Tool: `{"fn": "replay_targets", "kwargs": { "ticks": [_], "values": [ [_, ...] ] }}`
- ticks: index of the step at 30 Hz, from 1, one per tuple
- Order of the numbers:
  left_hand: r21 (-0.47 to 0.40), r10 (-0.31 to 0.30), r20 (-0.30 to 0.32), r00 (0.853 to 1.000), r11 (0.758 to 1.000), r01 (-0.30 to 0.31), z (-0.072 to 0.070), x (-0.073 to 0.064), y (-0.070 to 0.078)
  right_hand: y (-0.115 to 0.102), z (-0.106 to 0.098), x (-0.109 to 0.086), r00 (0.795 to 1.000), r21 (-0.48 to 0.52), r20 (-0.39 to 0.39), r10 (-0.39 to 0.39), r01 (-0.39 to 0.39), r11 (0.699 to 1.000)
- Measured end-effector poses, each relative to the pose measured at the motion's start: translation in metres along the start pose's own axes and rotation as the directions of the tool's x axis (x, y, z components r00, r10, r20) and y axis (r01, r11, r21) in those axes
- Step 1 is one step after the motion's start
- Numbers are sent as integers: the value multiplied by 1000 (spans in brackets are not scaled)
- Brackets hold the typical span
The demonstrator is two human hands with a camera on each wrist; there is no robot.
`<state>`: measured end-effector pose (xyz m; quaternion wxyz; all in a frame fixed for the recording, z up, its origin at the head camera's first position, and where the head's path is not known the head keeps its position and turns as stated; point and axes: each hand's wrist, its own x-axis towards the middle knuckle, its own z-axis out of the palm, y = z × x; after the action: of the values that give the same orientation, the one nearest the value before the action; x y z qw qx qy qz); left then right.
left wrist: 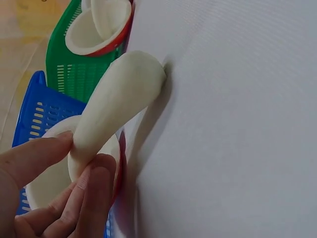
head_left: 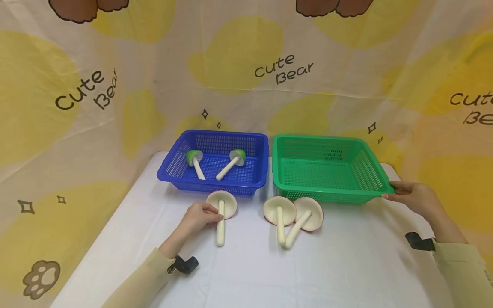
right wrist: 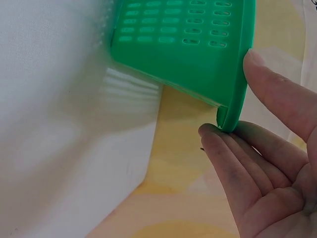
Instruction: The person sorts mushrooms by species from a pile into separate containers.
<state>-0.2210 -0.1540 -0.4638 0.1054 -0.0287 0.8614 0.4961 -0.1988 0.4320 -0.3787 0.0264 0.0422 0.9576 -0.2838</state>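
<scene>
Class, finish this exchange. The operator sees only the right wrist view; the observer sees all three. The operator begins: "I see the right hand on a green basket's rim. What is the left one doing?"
Observer: The left hand holds a mushroom by its stem.
Operator: Is the green basket the only one?
Observer: No, a blue basket stands to its left.
Operator: Is anything in the blue basket?
Observer: Yes, two green-capped mushrooms lie in it.
</scene>
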Motion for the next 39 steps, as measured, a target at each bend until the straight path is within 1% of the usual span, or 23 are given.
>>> {"fn": "replay_targets", "kwargs": {
  "ticks": [6, 12, 17, 23, 30, 34, 39],
  "values": [
    [-76, -7, 36, 999, 997, 10, 0, 0, 0, 2, 0, -1, 1000, -11, -12, -3, 3, 1000],
    [-148, 23, 78, 997, 989, -12, 2, 0, 7, 2, -1, -1, 1000, -19, -9, 11, -11, 1000],
    [-173, 56, 106, 993, 984, -37, 5, -2, 16, 1, -1, -1, 1000, -12, -7, 14, -14, 1000],
    [-194, 130, 172, 976, 976, -95, 7, -7, 30, 1, -1, -2, 1000, -8, -8, 13, -13, 1000],
    [-194, 159, 220, 962, 974, -117, 11, -15, 46, 0, -1, -2, 1000, -14, -6, 4, -4, 1000],
    [-188, 190, 226, 955, 971, -148, 13, -16, 60, 0, -2, -1, 1000, -15, 6, 3, -3, 1000],
    [-199, 234, 219, 947, 961, -191, 17, -10, 81, -2, -2, -1, 1000, -22, 3, 3, -3, 1000]
  ]
}}
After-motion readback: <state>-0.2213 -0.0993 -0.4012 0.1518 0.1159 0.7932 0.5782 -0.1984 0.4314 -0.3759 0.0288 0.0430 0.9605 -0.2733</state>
